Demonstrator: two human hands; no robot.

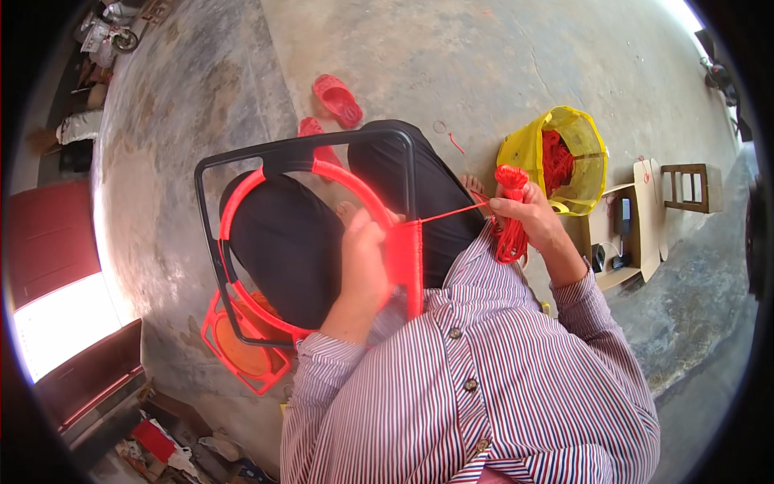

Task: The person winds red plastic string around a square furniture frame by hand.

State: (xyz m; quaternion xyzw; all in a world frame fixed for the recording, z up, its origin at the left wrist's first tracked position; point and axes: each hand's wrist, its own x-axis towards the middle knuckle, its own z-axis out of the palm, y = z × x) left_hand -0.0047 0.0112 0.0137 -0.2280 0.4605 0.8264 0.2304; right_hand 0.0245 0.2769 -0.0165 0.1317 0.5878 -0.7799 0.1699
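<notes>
A black frame [303, 145] with an inner ring [359, 189] rests over my lap, tilted. Red cord wraps parts of the ring and forms a dense red band [407, 262] on the frame's right side. My left hand [363, 262] is closed on the ring beside that band, its fingertips partly hidden. To the right, my right hand [536, 216] grips a bundle of red cord [510, 242], thumb and fingers pressed together. One straight strand [453, 212] runs from the bundle to the frame's right bar.
A yellow basket [524, 153] holding more red cord [557, 160] stands beyond my right hand. Beside it are an open cardboard box [647, 218] and a small wooden stool [695, 189]. Red slippers [337, 98] lie ahead; a red-and-orange stool [246, 348] stands at my left.
</notes>
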